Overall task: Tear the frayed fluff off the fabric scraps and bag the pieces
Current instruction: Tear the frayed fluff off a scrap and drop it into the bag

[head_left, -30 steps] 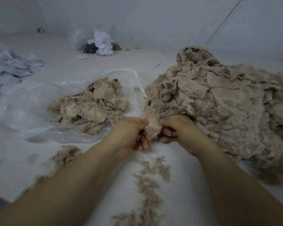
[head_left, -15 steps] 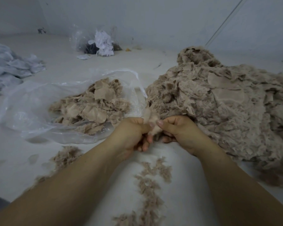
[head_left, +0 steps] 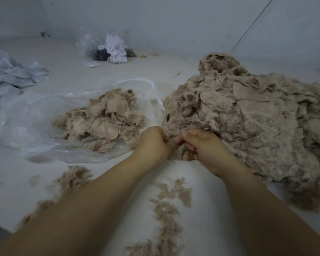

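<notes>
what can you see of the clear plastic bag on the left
The plastic bag is thin, clear and crinkled, lying flat on the pale surface with its mouth open toward the big scrap heap. A mound of beige fabric pieces sits inside. Neither hand touches it.

This looks like a bare workroom for sorting cloth. A big heap of tan scraps (head_left: 248, 122) lies on the pale floor (head_left: 72, 74), a clear bag (head_left: 26, 126) holds more, and plain grey walls (head_left: 174, 24) stand far behind.
</notes>
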`<action>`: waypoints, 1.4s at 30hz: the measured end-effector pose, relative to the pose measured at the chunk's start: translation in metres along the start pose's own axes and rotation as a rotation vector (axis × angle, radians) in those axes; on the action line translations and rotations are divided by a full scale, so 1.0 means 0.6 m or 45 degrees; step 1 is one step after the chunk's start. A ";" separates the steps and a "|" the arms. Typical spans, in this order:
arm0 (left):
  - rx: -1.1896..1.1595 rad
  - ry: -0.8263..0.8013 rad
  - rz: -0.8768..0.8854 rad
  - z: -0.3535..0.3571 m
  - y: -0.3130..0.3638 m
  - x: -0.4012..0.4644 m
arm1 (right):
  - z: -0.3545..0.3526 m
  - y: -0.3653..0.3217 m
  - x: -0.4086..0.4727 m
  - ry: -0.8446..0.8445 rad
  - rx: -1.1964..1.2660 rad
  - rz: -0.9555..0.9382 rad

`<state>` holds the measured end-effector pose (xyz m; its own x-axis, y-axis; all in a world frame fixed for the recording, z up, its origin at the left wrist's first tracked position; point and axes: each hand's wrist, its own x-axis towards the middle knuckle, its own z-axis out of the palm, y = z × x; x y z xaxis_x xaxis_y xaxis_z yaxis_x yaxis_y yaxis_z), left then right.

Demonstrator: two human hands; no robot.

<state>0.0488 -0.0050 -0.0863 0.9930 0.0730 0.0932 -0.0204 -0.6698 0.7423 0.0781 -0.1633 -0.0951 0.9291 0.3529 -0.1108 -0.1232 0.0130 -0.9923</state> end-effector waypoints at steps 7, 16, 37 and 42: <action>-0.529 -0.076 -0.187 -0.007 0.001 -0.027 | -0.001 0.000 0.009 -0.065 -0.215 0.064; -0.832 0.033 -0.246 -0.011 0.001 -0.026 | 0.000 -0.001 0.007 -0.048 -0.273 0.055; -1.197 0.532 0.026 -0.039 0.013 -0.016 | 0.016 -0.006 0.004 0.032 -0.540 0.107; -0.836 0.461 0.026 -0.034 0.004 -0.007 | 0.012 -0.007 0.004 0.039 -0.463 0.098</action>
<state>0.0425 0.0080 -0.0712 0.8933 0.3800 0.2400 -0.2168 -0.1034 0.9707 0.0782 -0.1560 -0.0907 0.9325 0.3120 -0.1817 -0.0658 -0.3478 -0.9352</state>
